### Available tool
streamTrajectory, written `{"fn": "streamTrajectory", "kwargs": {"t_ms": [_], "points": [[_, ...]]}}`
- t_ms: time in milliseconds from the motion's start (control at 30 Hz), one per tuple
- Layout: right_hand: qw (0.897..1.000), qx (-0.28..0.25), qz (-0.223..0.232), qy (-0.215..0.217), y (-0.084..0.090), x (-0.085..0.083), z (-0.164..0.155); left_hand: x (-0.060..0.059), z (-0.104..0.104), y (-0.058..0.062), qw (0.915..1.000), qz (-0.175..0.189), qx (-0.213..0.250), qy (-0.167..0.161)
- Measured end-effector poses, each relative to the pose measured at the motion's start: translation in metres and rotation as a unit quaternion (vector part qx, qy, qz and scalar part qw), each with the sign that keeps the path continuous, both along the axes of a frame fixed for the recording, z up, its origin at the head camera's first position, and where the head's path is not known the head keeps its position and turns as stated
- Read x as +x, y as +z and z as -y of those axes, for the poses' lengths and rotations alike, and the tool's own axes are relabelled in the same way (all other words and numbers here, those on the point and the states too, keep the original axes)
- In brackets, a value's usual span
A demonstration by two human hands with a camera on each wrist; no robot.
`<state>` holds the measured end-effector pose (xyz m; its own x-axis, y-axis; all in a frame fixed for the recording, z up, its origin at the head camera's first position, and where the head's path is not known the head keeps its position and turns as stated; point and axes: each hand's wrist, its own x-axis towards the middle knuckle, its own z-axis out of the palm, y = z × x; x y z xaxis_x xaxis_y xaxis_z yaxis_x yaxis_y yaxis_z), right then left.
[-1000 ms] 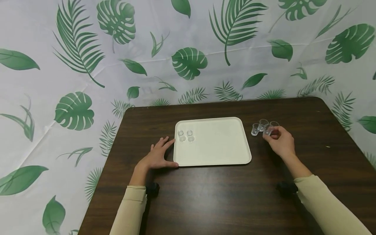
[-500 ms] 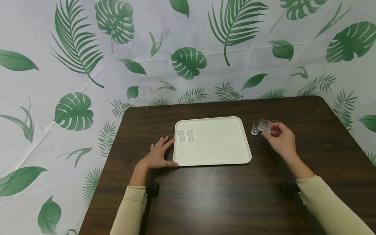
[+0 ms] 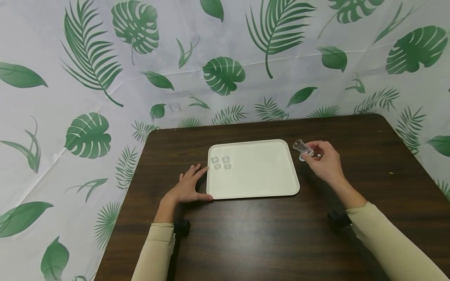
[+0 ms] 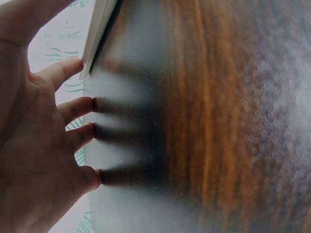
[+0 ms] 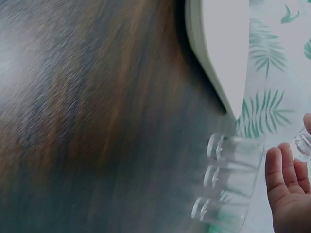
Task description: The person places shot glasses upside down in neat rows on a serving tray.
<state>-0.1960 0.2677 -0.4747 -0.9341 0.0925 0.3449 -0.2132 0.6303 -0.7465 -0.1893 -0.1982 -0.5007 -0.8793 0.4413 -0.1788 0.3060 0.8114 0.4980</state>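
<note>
A cream tray [image 3: 260,179] lies on the dark wooden table [image 3: 267,234]. Two small clear cups [image 3: 220,162] stand in its far-left corner. My right hand [image 3: 314,153] pinches a clear cup [image 3: 302,147], tilted and raised just off the tray's right edge. In the right wrist view three more clear cups [image 5: 226,179] stand in a row on the table beside the tray [image 5: 218,53], with the held cup [image 5: 303,143] at the frame's edge. My left hand [image 3: 191,180] rests flat on the table, fingers spread, thumb against the tray's near-left corner [image 4: 95,43].
A white backdrop with green leaf print [image 3: 225,70] hangs right behind the table and down its left side. The table's rounded far-right corner [image 3: 381,117] is in view. Bare dark wood stretches between the tray and me.
My right hand has lifted one cup out of the cluster and carried it left, toward the tray's right edge. The left hand has stayed put.
</note>
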Motion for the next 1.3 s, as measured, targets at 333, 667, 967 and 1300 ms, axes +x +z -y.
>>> {"fn": "streamTrajectory", "kwargs": {"t_ms": [333,667,967,1300], "points": [[0.997,0.025,0.008,0.067,0.003,-0.01,0.034,0.0,0.001,-0.001,1.0,0.004,-0.004,-0.002],[0.994,0.017,0.069,0.085,-0.009,-0.019,0.082,0.003,0.002,0.001,1.0,0.0,0.007,-0.003],[0.993,-0.006,0.069,0.092,-0.019,-0.027,0.131,0.003,0.002,0.0,1.0,0.004,0.006,-0.004],[0.993,0.01,0.087,0.078,-0.025,-0.027,0.162,0.002,0.002,-0.001,1.0,-0.003,0.002,-0.008]]}}
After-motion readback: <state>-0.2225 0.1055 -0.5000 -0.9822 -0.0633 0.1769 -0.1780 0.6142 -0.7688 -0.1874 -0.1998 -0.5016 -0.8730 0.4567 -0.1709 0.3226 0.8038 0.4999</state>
